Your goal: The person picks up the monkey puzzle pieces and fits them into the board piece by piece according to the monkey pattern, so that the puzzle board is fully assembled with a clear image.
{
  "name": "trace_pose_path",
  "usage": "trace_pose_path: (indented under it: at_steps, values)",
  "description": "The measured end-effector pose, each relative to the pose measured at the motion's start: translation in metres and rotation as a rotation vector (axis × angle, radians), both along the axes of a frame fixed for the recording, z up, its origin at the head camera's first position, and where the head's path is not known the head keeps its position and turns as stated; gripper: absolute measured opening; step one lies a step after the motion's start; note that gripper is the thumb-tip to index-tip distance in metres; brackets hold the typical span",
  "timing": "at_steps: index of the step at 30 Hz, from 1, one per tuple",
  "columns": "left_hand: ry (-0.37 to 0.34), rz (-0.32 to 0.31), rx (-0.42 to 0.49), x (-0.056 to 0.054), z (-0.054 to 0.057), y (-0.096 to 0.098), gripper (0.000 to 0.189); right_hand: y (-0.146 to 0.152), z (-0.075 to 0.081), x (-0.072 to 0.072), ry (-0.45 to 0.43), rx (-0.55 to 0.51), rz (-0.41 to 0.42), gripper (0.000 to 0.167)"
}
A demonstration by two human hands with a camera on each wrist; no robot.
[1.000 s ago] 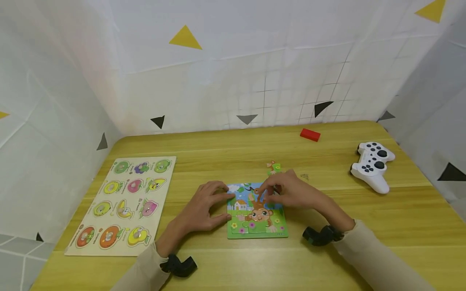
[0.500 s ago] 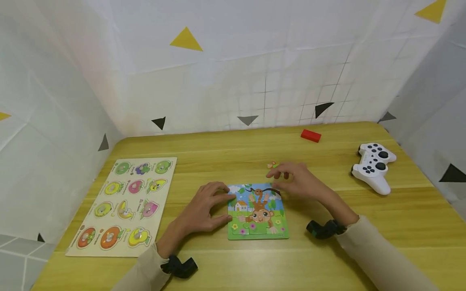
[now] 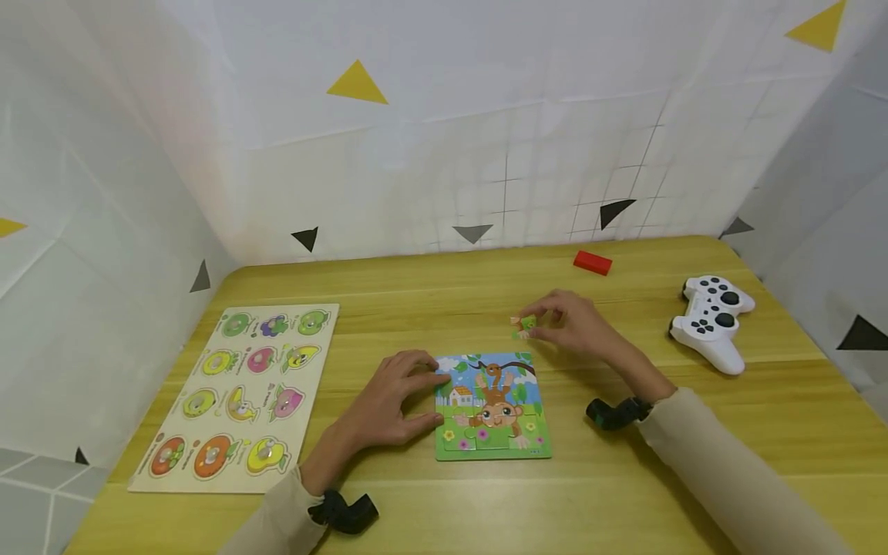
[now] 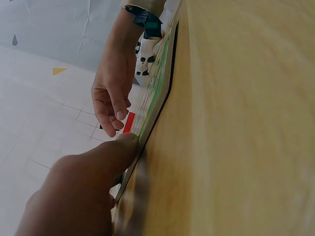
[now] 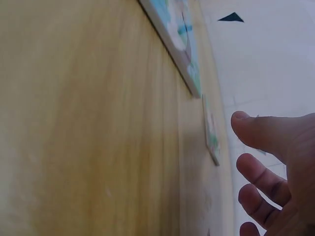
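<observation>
A square jigsaw puzzle (image 3: 489, 407) with a monkey hanging from a branch lies flat on the table. My left hand (image 3: 391, 401) rests at its left side, thumb and fingertips touching the border; the left wrist view shows the thumb (image 4: 125, 142) right on the board's edge. Beyond the puzzle's top right corner lies a loose jigsaw piece (image 3: 525, 327), green and brown. My right hand (image 3: 572, 325) hovers just over that piece with thumb and forefinger spread around it. In the right wrist view a gap shows between the fingers and the piece (image 5: 210, 132).
A peg board of fruit shapes (image 3: 243, 401) lies at the left of the wooden table (image 3: 486, 501). At the back right is a red block (image 3: 593, 263). A white game controller (image 3: 711, 320) sits near the right edge. White sheeting (image 3: 430, 154) hangs behind.
My right hand has risen off the puzzle's upper right part and moved away from me to the loose piece. The left hand has stayed at the puzzle's left edge.
</observation>
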State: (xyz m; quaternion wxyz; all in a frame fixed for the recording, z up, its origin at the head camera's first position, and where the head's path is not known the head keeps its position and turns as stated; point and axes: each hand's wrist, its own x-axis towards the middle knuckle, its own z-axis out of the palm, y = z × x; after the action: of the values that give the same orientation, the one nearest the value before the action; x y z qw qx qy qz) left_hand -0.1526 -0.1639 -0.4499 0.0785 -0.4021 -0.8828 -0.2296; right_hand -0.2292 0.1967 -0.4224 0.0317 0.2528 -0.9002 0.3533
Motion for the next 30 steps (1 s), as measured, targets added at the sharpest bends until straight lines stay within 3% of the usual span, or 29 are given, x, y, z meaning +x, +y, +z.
trace_pose_path:
  at_steps: [6, 16, 30]
  values:
    - [0.007, -0.004, 0.006, 0.0, -0.001, -0.001, 0.052, 0.002, -0.003, -0.01, -0.053, 0.048, -0.011, 0.037]
    - [0.012, -0.01, 0.007, -0.001, -0.001, 0.0, 0.051, 0.0, -0.003, -0.013, -0.082, 0.109, 0.0, 0.048]
    - [-0.007, -0.003, -0.002, 0.0, 0.0, 0.0, 0.051, 0.0, -0.001, -0.018, -0.134, 0.133, 0.012, 0.046]
